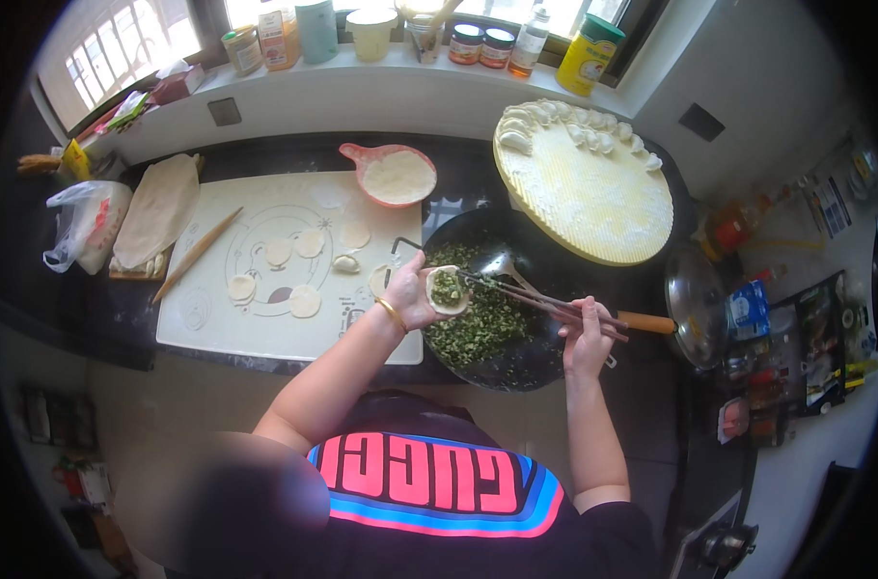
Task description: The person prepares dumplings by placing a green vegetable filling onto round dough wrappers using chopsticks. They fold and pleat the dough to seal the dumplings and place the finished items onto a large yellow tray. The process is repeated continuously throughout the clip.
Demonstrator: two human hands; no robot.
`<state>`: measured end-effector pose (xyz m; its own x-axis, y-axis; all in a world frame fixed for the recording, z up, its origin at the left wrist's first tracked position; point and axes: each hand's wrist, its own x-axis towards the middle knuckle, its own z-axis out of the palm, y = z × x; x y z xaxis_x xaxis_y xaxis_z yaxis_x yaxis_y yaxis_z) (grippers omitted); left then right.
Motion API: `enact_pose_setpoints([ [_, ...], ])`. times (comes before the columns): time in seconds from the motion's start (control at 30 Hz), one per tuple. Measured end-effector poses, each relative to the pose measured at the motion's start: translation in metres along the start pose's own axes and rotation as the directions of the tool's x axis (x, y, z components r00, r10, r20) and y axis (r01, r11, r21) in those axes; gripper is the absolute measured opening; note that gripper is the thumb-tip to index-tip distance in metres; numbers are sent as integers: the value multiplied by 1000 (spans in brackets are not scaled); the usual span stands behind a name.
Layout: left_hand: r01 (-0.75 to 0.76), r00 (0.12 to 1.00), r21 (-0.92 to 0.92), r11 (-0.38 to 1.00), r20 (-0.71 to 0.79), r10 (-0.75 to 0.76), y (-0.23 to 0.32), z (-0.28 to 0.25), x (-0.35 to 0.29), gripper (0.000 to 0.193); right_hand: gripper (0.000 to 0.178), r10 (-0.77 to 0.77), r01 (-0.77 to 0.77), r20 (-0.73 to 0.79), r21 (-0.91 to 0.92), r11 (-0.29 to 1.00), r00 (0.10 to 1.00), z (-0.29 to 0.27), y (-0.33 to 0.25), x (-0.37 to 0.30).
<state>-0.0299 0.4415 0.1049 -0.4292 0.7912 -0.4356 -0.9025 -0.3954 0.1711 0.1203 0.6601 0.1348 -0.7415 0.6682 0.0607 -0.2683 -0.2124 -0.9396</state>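
Observation:
My left hand (407, 297) cradles a round dumpling wrapper (435, 301) above the wok's left side. Chopped green filling (448, 287) sits in the wrapper's middle. In my right hand (586, 338) is a pair of chopsticks (545, 305), whose tips reach to the filling on the wrapper. Below both hands stands a dark wok (545, 359) with loose green filling (478, 333) in it. A metal spatula (505, 267) rests inside the wok. Several flat wrappers (305, 300) and one folded dumpling (345, 263) lie on the white mat (193, 314) to the left.
A round, pale ridged tray (593, 198) holds several dumplings along its far edge. Behind the mat is a pink scoop of flour (360, 154). A rolling pin (198, 253) and a dough sheet (159, 203) lie leftward. Jars (465, 45) line the sill; a glass lid (698, 307) stands right.

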Motion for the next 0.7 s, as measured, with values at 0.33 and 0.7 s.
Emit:
enact_pose_setpoints([
  [0.33,-5,998,2,1000,-65,6,1,2,-3,62,20,60,-55,-89,58,997,994,-9,15,-1],
  [0.7,-15,999,54,998,-50,17,-2,4,-3,61,21,106,-97,-155,65,993,982,-8,23,-7],
])
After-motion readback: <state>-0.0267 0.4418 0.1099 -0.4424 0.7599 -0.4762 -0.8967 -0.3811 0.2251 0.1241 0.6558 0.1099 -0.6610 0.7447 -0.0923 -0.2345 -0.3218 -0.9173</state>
